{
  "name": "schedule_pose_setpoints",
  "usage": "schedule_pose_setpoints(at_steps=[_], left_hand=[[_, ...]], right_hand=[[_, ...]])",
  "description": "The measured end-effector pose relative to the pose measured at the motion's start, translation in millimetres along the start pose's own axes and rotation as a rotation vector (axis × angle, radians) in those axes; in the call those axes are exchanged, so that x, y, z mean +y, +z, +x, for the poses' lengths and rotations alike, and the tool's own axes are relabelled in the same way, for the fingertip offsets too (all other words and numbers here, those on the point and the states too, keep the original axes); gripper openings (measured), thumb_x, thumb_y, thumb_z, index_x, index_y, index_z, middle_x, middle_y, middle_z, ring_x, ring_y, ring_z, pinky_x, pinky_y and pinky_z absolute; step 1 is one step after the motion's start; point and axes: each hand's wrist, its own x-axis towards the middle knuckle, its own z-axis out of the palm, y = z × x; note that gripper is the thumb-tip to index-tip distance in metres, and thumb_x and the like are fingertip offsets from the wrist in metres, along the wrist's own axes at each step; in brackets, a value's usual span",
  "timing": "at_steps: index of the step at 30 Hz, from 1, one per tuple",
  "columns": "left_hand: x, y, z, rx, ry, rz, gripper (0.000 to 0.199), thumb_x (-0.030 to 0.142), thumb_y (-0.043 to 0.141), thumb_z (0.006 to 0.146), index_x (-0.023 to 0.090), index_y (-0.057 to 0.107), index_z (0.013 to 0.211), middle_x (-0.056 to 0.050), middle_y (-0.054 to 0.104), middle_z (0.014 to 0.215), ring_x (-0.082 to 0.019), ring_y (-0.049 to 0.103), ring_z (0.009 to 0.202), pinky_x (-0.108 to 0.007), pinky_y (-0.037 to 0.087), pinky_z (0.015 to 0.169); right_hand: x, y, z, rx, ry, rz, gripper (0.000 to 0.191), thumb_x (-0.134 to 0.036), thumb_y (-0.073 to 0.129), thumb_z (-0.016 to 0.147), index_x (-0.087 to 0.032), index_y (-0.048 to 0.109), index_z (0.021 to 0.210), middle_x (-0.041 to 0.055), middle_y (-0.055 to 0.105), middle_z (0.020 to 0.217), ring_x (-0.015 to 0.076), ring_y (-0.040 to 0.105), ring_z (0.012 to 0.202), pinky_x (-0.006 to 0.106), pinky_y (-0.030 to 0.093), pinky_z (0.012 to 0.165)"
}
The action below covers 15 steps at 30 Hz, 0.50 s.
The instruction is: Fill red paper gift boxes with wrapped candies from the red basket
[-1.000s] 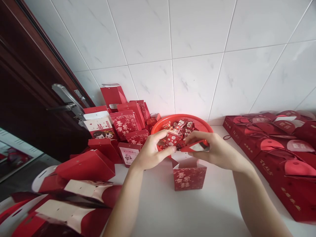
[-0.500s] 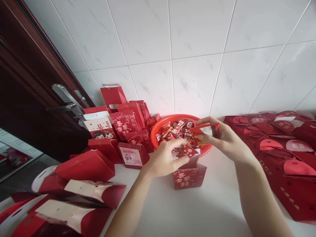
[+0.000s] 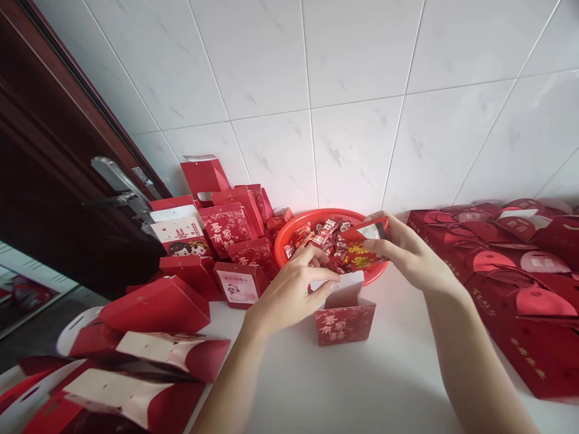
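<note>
An upright red gift box (image 3: 346, 324) with pale lettering stands on the white table, its top open. My left hand (image 3: 289, 289) is over the box's left side, thumb and index finger apart near its opening, other fingers curling toward the candy basket. No item shows in that hand. My right hand (image 3: 404, 253) grips a red packet with gold print (image 3: 359, 252) above the right part of the basket. Behind the box sits the red plastic basket (image 3: 316, 213), holding many wrapped candies (image 3: 326, 234). The inside of the gift box is mostly hidden.
Folded and standing red boxes (image 3: 228, 229) crowd the left, with more lying boxes (image 3: 154, 304) nearer. Rows of closed dark red boxes (image 3: 520, 301) fill the right. A tiled wall (image 3: 353, 144) is behind; a dark door with a metal handle (image 3: 113, 175) stands left.
The polka-dot red packet in my left hand has gone from sight at the box opening. That hand has shifted slightly left. My right hand still holds its packet, now turned a little.
</note>
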Motion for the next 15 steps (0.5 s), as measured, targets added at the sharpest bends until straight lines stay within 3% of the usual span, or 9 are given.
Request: schedule_pose_setpoints(at_steps=[4,6,8,12,15], left_hand=[[-5.0,-5.5,-1.5,-0.190,-0.095,0.050,0.017,0.025,0.064,0.091,0.026,0.081,0.091,-0.007,0.065,0.116,-0.024,0.066,0.107,-0.035,0.051,0.096],[-7.2,-7.3,-1.4,-0.310,-0.176,0.039,0.018,0.029,0.069,0.087,0.027,0.080,0.100,-0.006,0.066,0.117,-0.024,0.067,0.104,-0.035,0.050,0.095],[-8.3,-8.6,-0.5,-0.380,-0.230,0.014,0.030,0.033,0.075,0.081,0.028,0.077,0.111,-0.004,0.067,0.119,-0.025,0.067,0.104,-0.034,0.050,0.094],[-8.5,-10.4,1.9,-0.419,-0.246,-0.016,0.042,0.031,0.079,0.074,0.030,0.074,0.115,-0.002,0.069,0.115,-0.026,0.067,0.102,-0.032,0.050,0.090],[-9.6,-10.8,2.9,-0.424,-0.234,-0.044,0.045,0.030,0.080,0.072,0.029,0.072,0.116,-0.001,0.071,0.110,-0.025,0.067,0.098,-0.031,0.050,0.087]], right_hand=[[-2.4,1.7,-0.1,-0.084,-0.036,0.064,0.024,-0.042,0.070,0.089,-0.022,0.067,0.102,0.0033,0.070,0.087,0.0192,0.065,0.080,0.030,0.055,0.068],[-4.5,1.6,-0.9,-0.203,-0.049,0.075,0.025,-0.040,0.070,0.090,-0.020,0.068,0.106,0.0062,0.071,0.097,0.0206,0.067,0.086,0.032,0.057,0.073],[-6.2,1.5,-1.7,-0.319,-0.062,0.025,0.022,-0.035,0.069,0.091,-0.018,0.069,0.104,0.0072,0.072,0.100,0.0206,0.068,0.088,0.033,0.056,0.076],[-5.3,4.8,-1.7,-0.392,-0.124,-0.195,0.010,-0.024,0.071,0.088,-0.018,0.073,0.095,0.0039,0.072,0.092,0.0168,0.063,0.081,0.028,0.050,0.072],[-0.1,11.4,-1.2,-0.416,-0.159,-0.353,0.012,-0.017,0.067,0.088,-0.020,0.075,0.096,0.0010,0.070,0.083,0.0137,0.056,0.070,0.025,0.043,0.063]])
